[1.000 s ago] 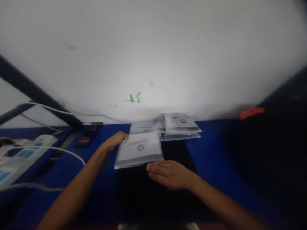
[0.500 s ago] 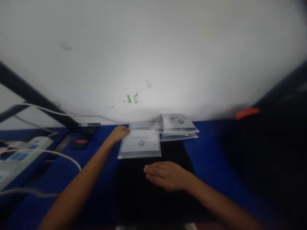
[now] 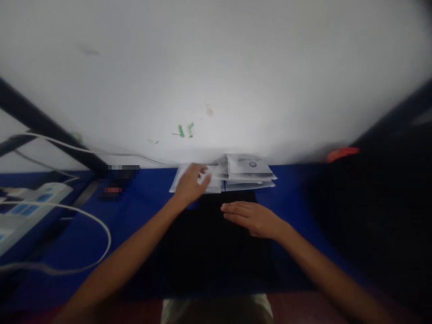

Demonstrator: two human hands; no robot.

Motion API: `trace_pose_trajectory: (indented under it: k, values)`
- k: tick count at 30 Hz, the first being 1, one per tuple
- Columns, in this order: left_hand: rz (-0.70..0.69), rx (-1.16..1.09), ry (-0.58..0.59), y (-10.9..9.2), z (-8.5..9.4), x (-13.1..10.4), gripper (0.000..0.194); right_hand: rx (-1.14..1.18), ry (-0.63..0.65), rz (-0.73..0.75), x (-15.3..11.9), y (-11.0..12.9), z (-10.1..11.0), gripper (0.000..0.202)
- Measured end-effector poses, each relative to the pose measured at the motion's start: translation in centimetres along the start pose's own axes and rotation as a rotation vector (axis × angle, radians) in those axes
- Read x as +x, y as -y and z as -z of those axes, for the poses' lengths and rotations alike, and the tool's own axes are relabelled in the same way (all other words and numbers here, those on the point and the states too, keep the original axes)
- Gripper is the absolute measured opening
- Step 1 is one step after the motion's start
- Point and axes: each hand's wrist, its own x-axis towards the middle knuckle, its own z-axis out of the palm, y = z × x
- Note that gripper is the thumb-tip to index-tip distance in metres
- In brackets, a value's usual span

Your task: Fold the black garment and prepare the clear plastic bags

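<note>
White flat plastic packet (image 3: 194, 184) with grey print, lying at the far edge of the blue tabletop (image 3: 141, 211), close against the white wall (image 3: 216, 67). Left hand (image 3: 191, 182) laid on top of that packet, fingers spread and pressing down; grip loose and flat, whether closed round an edge cannot be told through the blur. Just right of it, touching or overlapping, a small untidy stack of similar white packets (image 3: 249, 173), also along the far edge. Right hand (image 3: 251, 218) palm down and empty, fingers stretched out together, resting on a black mat (image 3: 202, 252) in the middle of the tabletop, near the stack but apart from it. Toward the left edge, a white power strip (image 3: 30, 209) with blue sockets and a white cable (image 3: 97, 225) looping across the blue surface. Near the far right corner, an orange tag (image 3: 339, 154) on a dark shape, too blurred to identify.
</note>
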Motion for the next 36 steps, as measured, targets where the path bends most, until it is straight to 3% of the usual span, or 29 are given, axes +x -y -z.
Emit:
trace_pose_trajectory:
  k: [2, 3, 5, 7, 11, 16, 19, 21, 24, 26, 28, 30, 34, 36]
  values:
    - [-0.280, -0.297, 0.240, -2.4, -1.0, -3.3, 0.048, -0.001, 0.014, -0.029, -1.4, -0.1, 0.1, 0.046]
    - [-0.360, -0.365, 0.349, -3.4, -1.6, -4.7, 0.071, -0.007, 0.012, -0.044, -1.9, -0.1, -0.1, 0.046]
    - [-0.421, -0.393, 0.504, -4.9, -3.0, -6.8, 0.099, -0.027, 0.001, -0.076, -2.8, 0.1, -0.7, 0.046]
    - [-0.395, -0.352, 0.552, -5.4, -4.1, -7.8, 0.101, -0.041, -0.003, -0.122, -3.5, 0.3, -1.4, 0.052]
    - [-0.356, -0.351, 0.479, -4.0, -4.0, -7.9, 0.081, -0.040, 0.018, -0.240, -4.5, 0.7, -1.9, 0.073]
    - [-0.365, -0.198, 0.468, -1.2, 0.5, -7.8, 0.054, -0.035, 0.024, -0.296, -5.4, 0.8, -1.6, 0.073]
    - [-0.336, -0.089, 0.360, -1.5, 1.8, -8.1, 0.034, -0.015, -0.001, -0.324, -5.5, 0.9, -1.6, 0.065]
    - [-0.377, -0.062, 0.333, -2.9, 1.0, -8.4, 0.038, 0.000, -0.023, -0.327, -5.3, 0.9, -1.8, 0.064]
    - [-0.451, -0.008, 0.388, -5.4, -1.7, -8.9, 0.057, 0.012, -0.072, -0.309, -5.3, 1.0, -2.1, 0.061]
    - [-0.444, 0.019, 0.412, -6.4, -3.2, -9.0, 0.048, 0.005, -0.102, -0.313, -5.4, 1.0, -2.2, 0.056]
    - [-0.387, -0.037, 0.431, -6.6, -3.6, -8.9, 0.036, -0.015, -0.110, -0.339, -5.6, 1.1, -2.1, 0.053]
    - [-0.280, -0.163, 0.406, -5.9, -2.5, -8.6, 0.036, -0.038, -0.092, -0.355, -5.7, 1.3, -1.8, 0.054]
    - [0.006, -0.390, 0.200, -2.6, 1.6, -8.4, 0.045, -0.108, 0.025, -0.270, -4.8, 1.6, -1.6, 0.061]
    - [0.129, -0.492, 0.119, -0.4, 3.6, -8.8, 0.056, -0.138, 0.049, -0.172, -4.2, 1.5, -1.9, 0.050]
